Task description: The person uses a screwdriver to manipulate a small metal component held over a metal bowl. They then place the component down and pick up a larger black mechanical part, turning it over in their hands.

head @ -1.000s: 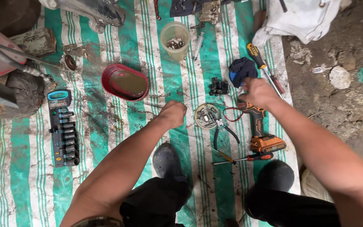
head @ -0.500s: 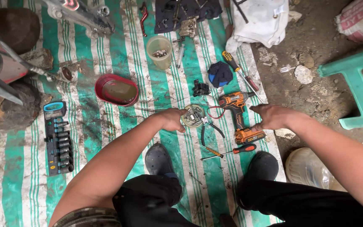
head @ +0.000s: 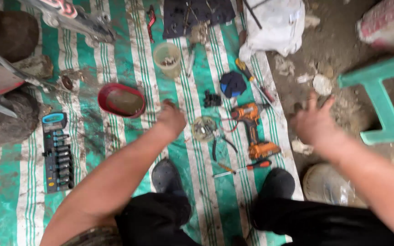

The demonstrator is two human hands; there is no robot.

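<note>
Far left on the green-and-white striped tarp [head: 92,136]: a socket set in a black holder [head: 58,152] with a blue end, lying lengthwise. Next over, a red bowl [head: 121,100] holding a brownish mass, and above it a translucent plastic cup [head: 168,59] with small bits inside. Left hand [head: 172,119] over the tarp just right of the bowl, fingers curled loosely under, back of the hand up, nothing visibly pinched though the palm side is hidden; forearm stretched forward from the lower left. Just beside that hand, a round metal part [head: 204,128], then dark pliers [head: 220,146] with handles spread. Further right, an orange cordless drill [head: 251,130] lying on its side, a red-handled screwdriver [head: 240,168] below it, a dark blue cap-shaped thing [head: 232,84] above. Right hand [head: 314,123] past the tarp's edge over bare dirt, fingers spread wide and pointing away, palm down, empty, blurred; near the drill but apart from it, arm coming in from the lower right. Beyond it, a green plastic stool [head: 384,100]. Two dark shoes at the bottom, between the arms.
</note>
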